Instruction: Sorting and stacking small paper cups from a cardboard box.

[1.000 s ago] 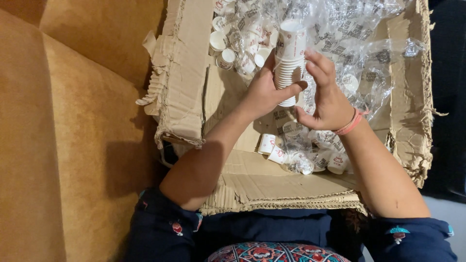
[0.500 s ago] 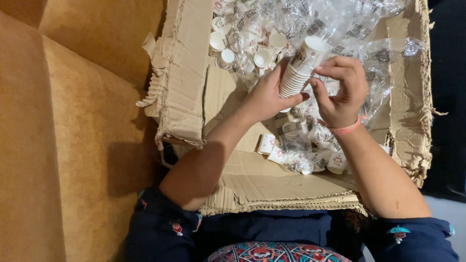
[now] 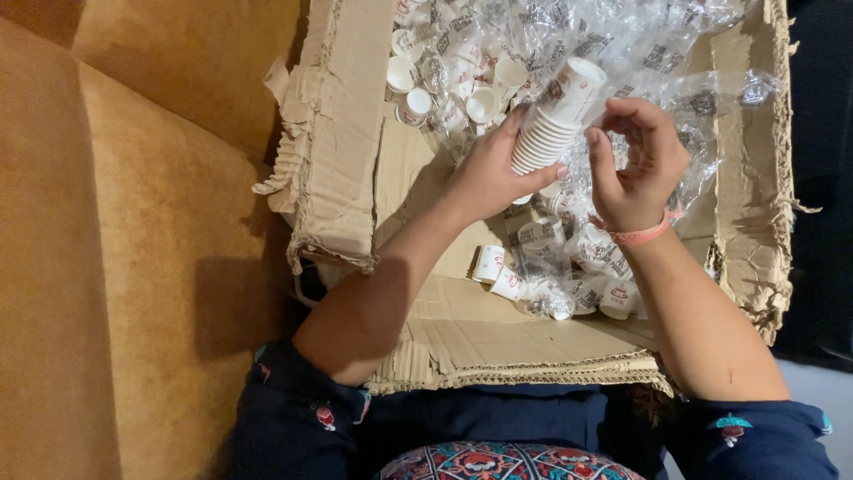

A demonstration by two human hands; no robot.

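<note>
Holding a stack of small white paper cups (image 3: pixel 555 120) w/ the left hand (image 3: pixel 487 178): fingers curled shut round the lower half of the stack, thumb tip pressed on its right side. Stack tilts up and to the right, open mouth of the top cup just above the fingertips. Right hand (image 3: pixel 638 164) sits just right of the stack, fingers bent and partly open, thumb and forefinger near the cup rims; can't tell if they touch, holds nothing clear. Pink wristband (image 3: pixel 641 235) on that wrist.

Under both hands: a torn, flattened cardboard box (image 3: pixel 342 133) w/ ragged corrugated edges, acting as the work surface across the person's lap. Crumpled clear plastic wrap (image 3: pixel 675 62) w/ print spreads above and right of the fingers. Loose cups (image 3: pixel 444 89) lie up-left of the left fingers, some mouth up. More loose cups (image 3: pixel 511 276) lie on their sides below the hands, partly under plastic.

Left of the box: tan upholstered sofa (image 3: pixel 107 267), matte fabric. Dark area beyond the box's right edge, detail not readable. Dark blue sleeves (image 3: pixel 293 418) at the near edge.
</note>
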